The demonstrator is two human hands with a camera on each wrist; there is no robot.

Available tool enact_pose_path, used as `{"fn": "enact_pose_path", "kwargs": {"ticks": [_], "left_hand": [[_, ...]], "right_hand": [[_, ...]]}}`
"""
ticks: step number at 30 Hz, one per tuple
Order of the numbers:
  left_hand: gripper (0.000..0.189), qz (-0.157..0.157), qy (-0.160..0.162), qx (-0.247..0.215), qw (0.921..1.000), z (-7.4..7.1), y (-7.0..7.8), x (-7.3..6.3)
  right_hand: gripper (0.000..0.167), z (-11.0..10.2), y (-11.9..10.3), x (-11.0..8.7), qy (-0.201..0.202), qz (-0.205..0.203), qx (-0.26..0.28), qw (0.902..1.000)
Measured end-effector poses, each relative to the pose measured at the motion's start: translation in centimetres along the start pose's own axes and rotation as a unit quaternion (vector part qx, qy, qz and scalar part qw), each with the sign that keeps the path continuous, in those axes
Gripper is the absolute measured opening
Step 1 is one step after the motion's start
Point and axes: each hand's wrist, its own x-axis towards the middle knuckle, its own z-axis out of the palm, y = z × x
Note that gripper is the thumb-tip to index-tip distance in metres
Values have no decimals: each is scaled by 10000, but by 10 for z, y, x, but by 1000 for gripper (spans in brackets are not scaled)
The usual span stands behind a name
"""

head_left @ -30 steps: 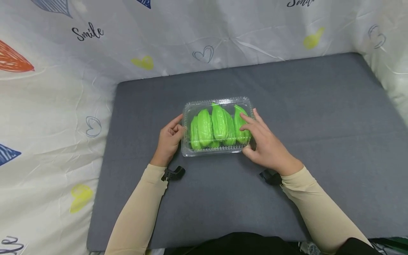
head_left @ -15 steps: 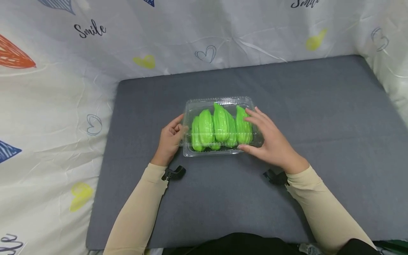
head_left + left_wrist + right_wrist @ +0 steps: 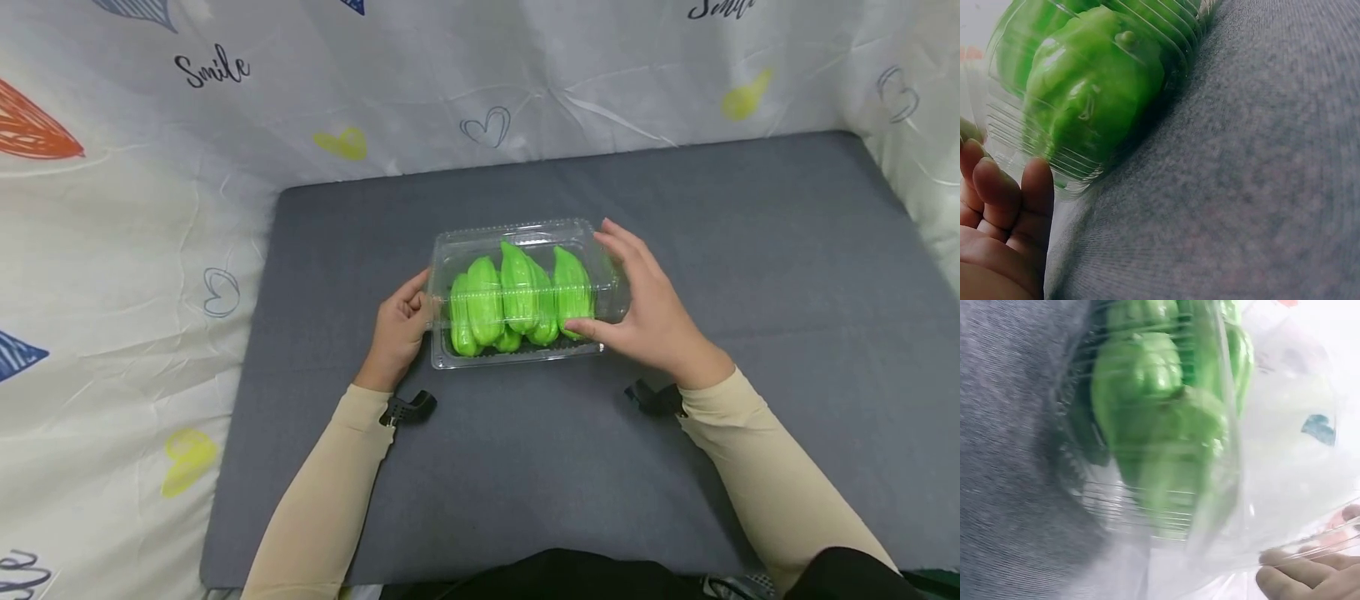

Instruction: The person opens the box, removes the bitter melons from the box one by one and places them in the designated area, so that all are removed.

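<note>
Several green gourds partly hide each other in a clear container

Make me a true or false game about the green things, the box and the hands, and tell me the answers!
1. The green things are inside the clear box. True.
2. The lid is shut tight. False: the lid is raised at the front.
3. The left hand is at the box's left end. True.
4. The right hand lies on the table. False: the right hand is at the lid's right end.
5. The table is gray. True.
</note>
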Motion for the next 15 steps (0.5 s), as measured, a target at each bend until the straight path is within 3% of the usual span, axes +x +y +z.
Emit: {"fn": "enact_pose_path", "kwargs": {"ticks": [5,15], "left_hand": [[52,109,-83,64,9999,0,-2,1],[57,110,-23,333,9994,-1,-2,1]], "right_hand": [[108,-7,-5,5,25,152,219,9996],[90,-12,-5,15,98,363,500,9980]]}}
